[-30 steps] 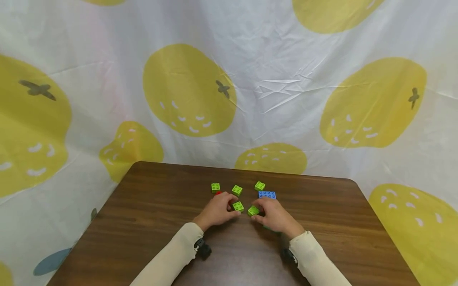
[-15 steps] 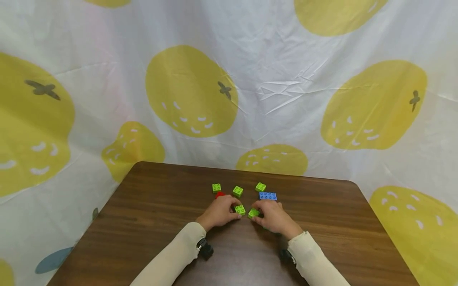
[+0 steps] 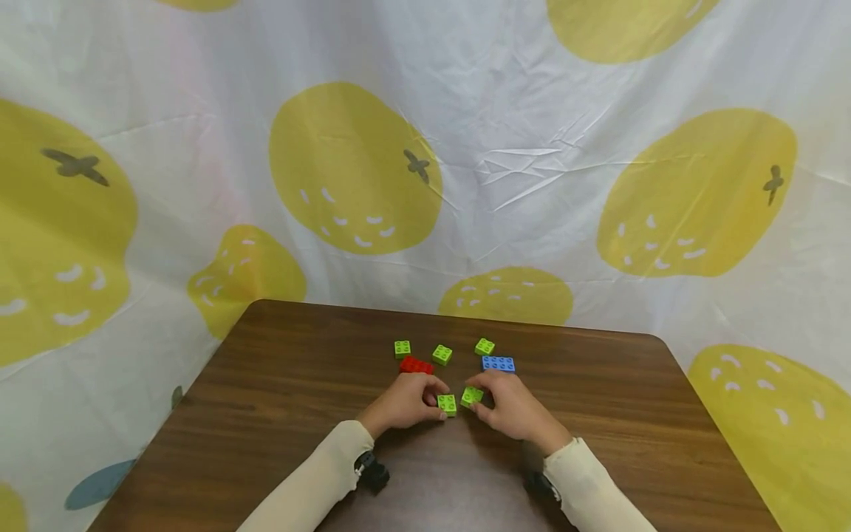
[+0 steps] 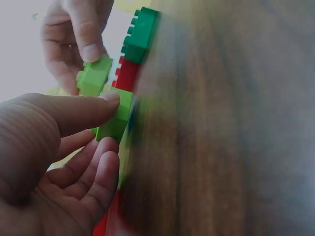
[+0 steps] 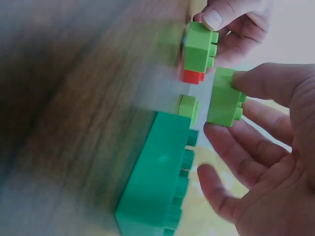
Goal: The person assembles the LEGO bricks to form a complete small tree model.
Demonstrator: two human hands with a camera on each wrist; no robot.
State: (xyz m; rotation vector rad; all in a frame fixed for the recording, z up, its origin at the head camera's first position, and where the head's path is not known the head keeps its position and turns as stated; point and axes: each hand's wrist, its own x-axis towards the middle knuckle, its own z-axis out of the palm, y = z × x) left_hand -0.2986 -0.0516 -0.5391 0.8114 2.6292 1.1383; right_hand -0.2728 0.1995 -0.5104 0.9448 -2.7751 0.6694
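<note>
My left hand (image 3: 404, 403) pinches a lime-green toy building brick (image 3: 447, 405) between thumb and fingers. Just to its right, my right hand (image 3: 515, 406) pinches a second brick of that kind (image 3: 472, 397). A small gap shows between the two bricks in the head view. Both have their studs facing up, and in the right wrist view the right-hand brick (image 5: 222, 98) is gripped by its sides. Beyond the left hand lies a red brick (image 3: 417, 366), partly covered by it. A long dark green brick (image 5: 157, 177) sits beside the right hand, hidden in the head view.
Three more lime-green bricks, the left one (image 3: 402, 349), the middle one (image 3: 442, 355) and the right one (image 3: 484, 346), lie farther back on the brown wooden table (image 3: 319, 347). A blue brick (image 3: 499, 364) is behind the right hand. A lemon-print curtain (image 3: 505, 222) hangs behind the table.
The left hand has drawn its lime-green brick nearer to me, uncovering more of the red brick. My right hand has stayed nearly in place with its brick.
</note>
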